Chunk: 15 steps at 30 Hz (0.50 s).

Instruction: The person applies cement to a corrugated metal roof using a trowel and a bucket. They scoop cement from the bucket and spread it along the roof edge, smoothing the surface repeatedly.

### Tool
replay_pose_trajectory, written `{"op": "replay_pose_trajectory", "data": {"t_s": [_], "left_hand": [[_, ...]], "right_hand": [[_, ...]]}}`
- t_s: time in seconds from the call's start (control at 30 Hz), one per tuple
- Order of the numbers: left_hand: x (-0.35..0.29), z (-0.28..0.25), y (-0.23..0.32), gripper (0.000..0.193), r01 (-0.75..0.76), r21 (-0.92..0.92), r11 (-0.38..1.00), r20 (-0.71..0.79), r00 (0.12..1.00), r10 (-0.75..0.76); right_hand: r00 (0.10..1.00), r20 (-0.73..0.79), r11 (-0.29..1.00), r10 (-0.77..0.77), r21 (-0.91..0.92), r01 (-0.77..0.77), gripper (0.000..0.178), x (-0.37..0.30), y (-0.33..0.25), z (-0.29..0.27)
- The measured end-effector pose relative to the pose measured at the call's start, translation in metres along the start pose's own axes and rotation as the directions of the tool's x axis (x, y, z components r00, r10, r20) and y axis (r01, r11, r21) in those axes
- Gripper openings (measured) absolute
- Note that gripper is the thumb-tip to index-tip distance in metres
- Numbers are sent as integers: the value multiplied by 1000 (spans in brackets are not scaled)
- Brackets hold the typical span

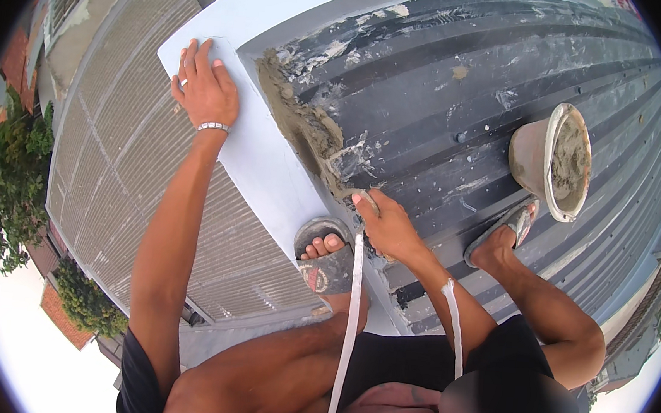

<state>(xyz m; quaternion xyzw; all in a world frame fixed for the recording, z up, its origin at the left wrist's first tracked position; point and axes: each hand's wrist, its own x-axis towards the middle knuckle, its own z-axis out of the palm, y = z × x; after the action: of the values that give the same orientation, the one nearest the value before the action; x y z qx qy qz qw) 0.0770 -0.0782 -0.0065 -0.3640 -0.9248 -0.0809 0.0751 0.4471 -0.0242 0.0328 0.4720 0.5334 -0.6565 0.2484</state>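
My left hand (209, 94) lies with fingers spread on the white top of a low wall (254, 142). A ring and a bracelet show on it. My right hand (389, 228) is closed around a mortar-smeared trowel (365, 196); its curved neck shows, but I cannot make out the blade. The trowel is at the near end of a rough strip of wet grey mortar (306, 127). This strip runs along the joint between the wall and a dark corrugated metal roof (432, 98). A pale bucket (533, 149) holding more mortar (569, 165) stands to the right, beyond my right foot.
My left sandalled foot (323, 246) is on the wall edge; the right one (502, 239) is on the ribbed roof. Beyond the wall lies a lower corrugated roof (128, 113), with trees (10, 181) farther left. Two white cords (350, 317) hang before me.
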Motion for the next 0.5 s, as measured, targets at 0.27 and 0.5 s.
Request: {"op": "replay_pose_trajectory", "data": {"t_s": [0.27, 0.5], "left_hand": [[-1, 1, 1, 46, 0, 0, 1000, 4, 1000, 0], [-4, 1, 0, 45, -10, -18, 1000, -8, 1000, 10]], "right_hand": [[893, -269, 932, -360, -153, 329, 45, 13, 47, 36], [999, 23, 999, 42, 20, -42, 48, -12, -4, 8]]}}
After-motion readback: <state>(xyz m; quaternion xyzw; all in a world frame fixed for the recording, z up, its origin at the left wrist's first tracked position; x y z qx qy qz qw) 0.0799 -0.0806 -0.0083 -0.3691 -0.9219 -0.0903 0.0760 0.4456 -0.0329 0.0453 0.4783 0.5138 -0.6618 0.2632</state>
